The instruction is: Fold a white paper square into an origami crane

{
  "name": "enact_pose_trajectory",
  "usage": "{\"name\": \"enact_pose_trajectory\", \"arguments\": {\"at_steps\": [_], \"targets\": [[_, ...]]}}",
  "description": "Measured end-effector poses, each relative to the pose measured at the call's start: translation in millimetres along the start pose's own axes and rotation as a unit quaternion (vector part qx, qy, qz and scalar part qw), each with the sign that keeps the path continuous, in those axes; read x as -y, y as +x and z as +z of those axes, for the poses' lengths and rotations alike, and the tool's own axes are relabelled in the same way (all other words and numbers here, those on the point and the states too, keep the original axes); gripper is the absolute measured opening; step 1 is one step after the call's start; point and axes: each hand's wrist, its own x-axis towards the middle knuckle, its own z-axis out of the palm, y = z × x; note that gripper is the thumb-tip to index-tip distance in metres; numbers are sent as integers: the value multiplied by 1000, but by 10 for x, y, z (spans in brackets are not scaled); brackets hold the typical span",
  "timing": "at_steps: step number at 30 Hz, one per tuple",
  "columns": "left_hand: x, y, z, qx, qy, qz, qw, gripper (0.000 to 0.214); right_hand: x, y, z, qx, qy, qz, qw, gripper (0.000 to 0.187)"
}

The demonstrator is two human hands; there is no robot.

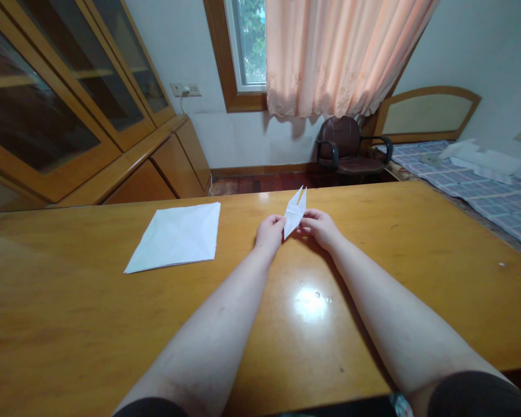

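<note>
A small folded white paper (294, 214), with two narrow points at its far end and one point toward me, is held up between my hands over the table. My left hand (270, 233) pinches its left edge between thumb and fingers. At its right edge is my right hand (319, 227), fingers curled and partly hidden behind the paper; the fingertips appear to hold that side. Off to the left, a stack of white square paper sheets (178, 237) lies flat on the table.
The glossy wooden table (373, 324) spans the view. A glass-door cabinet (134, 150) stands beyond its left side. Past the far edge are a brown armchair (345, 145) and a curtained window. A bed (473, 174) with a checked cover is at right.
</note>
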Motion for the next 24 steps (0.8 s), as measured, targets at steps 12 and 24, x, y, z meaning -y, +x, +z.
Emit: {"name": "enact_pose_trajectory", "arguments": {"at_steps": [12,24], "targets": [[-81,-71,37,27,-53,-17,998,13,69,-38,34,-9,-19,-16,1000,32],[-70,-68,45,27,-38,-9,999,14,-3,24,-29,-7,1,1,1000,21]]}}
